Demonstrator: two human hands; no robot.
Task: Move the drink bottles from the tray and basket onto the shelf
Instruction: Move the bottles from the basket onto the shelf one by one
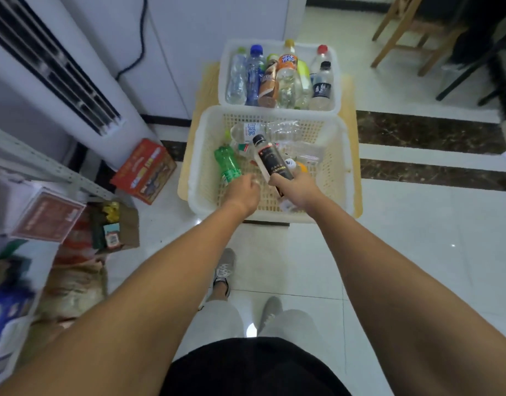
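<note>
A cream lattice basket (336,167) on the floor holds several loose bottles lying down. My right hand (296,188) grips a dark-labelled bottle with a black cap (270,158) by its lower end, cap pointing away from me. My left hand (243,190) grips the base of a green bottle (227,164) lying at the basket's left side. Beyond it, a white tray (224,81) holds several upright bottles, among them an orange-labelled one (287,62) and a blue-capped one (253,72). The metal shelf (32,161) stands at the left edge.
A tall white air conditioner (60,70) stands at the back left. A red box (144,170) and an open cardboard box (117,227) lie on the floor beside the shelf. Wooden chair legs (397,32) are at the far right. My feet (224,272) stand on white tiles.
</note>
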